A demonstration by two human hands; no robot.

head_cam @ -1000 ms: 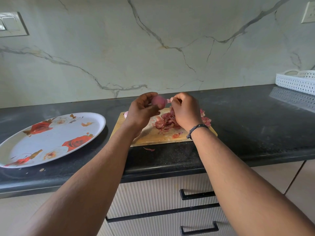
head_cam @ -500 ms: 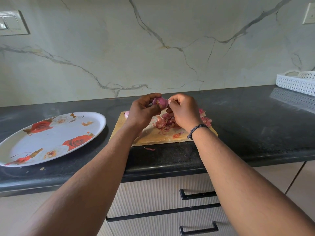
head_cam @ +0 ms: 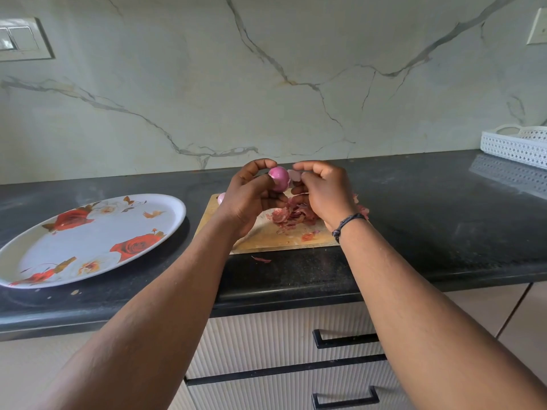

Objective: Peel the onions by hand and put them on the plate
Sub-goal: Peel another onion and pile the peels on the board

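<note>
Left hand (head_cam: 251, 196) grips a small pink onion (head_cam: 279, 179) between curled fingers and thumb, held above the wooden cutting board (head_cam: 266, 238). Right hand (head_cam: 322, 190) pinches a strip of peel (head_cam: 294, 175) still attached to the onion. Floral plate (head_cam: 88, 241) lies on the black counter (head_cam: 429, 226), left of the board.

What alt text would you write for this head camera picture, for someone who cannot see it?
A person's left hand holds a small pink onion above a wooden cutting board while the right hand pinches a flap of skin off it. Loose peels lie heaped on the board; a rose-patterned plate on the black counter holds no onions.
</note>
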